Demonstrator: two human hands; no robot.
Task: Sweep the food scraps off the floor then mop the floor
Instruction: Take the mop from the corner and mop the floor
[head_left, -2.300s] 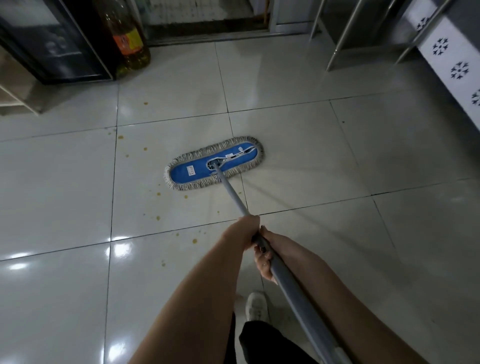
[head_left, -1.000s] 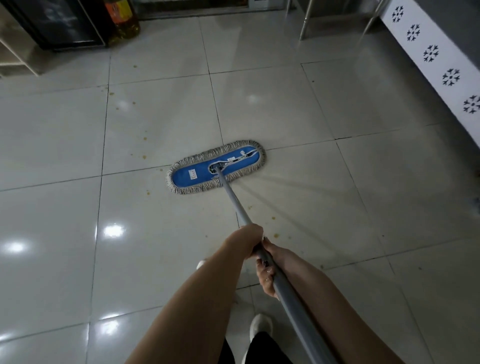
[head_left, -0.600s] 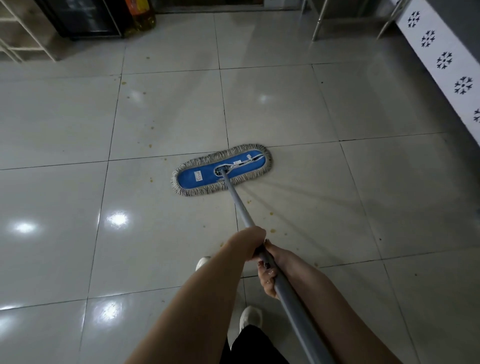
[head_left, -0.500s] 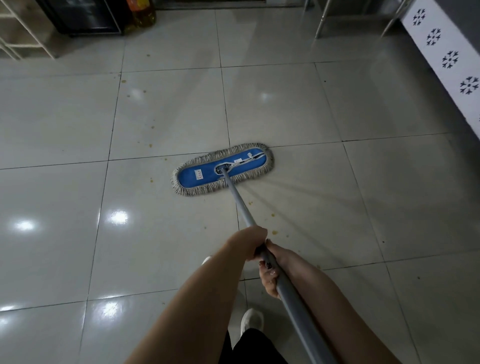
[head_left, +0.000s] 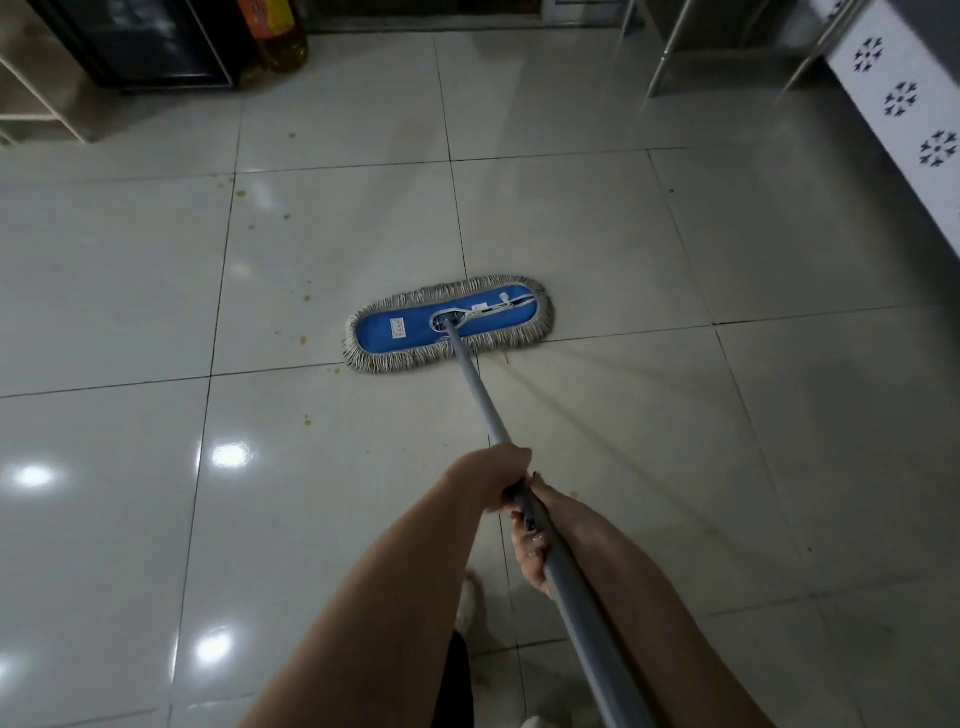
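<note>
A flat mop with a blue head and grey fringe (head_left: 449, 325) lies on the pale tiled floor (head_left: 597, 234), straddling a grout line. Its grey handle (head_left: 480, 397) runs back toward me. My left hand (head_left: 496, 475) grips the handle from above. Just behind it, my right hand (head_left: 535, 540) holds the handle from below. Small brown food scraps (head_left: 302, 340) dot the tiles left of the mop head, and one scrap (head_left: 574, 492) lies beside my right wrist.
A dark cabinet (head_left: 140, 41) and a big bottle of yellow oil (head_left: 275, 36) stand at the back left. A wire rack (head_left: 31, 104) is at the far left. Metal table legs (head_left: 670, 57) stand at the back right, with a white patterned panel (head_left: 904, 114) along the right.
The mop head has slid forward and to the right across the tiles, and my view has followed it. Both hands keep the same grip on the handle.
</note>
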